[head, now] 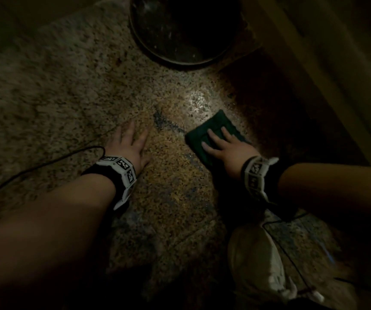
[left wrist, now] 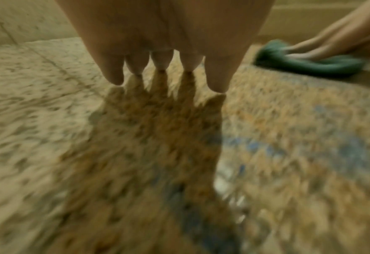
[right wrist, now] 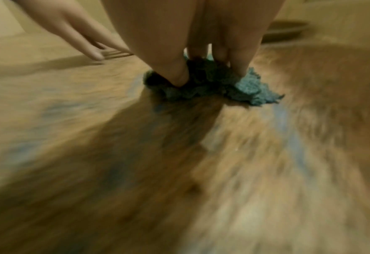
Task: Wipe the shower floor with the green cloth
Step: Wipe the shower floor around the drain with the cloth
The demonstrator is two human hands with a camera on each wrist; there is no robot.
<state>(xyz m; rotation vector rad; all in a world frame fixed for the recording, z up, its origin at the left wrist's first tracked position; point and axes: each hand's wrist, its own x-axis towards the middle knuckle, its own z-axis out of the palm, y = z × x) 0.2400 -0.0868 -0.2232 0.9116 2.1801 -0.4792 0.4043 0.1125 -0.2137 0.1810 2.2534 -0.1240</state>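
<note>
A folded green cloth [head: 211, 133] lies flat on the speckled stone shower floor [head: 171, 180], right of centre. My right hand [head: 222, 142] presses down on it with straight, spread fingers; in the right wrist view the cloth [right wrist: 244, 89] bunches under the fingertips [right wrist: 179, 77]. My left hand [head: 133, 139] rests flat on the bare floor to the left of the cloth, fingers straight and holding nothing. The left wrist view shows those fingers [left wrist: 114, 73] above the floor and the cloth [left wrist: 305, 63] under the other hand [left wrist: 323, 46] at the far right.
A dark round basin [head: 184, 30] stands on the floor at the back. A wall edge [head: 309, 86] runs along the right. A wet shiny patch [head: 199, 101] lies just beyond the cloth. My knee in light fabric [head: 256, 260] is at lower right, with thin black cables.
</note>
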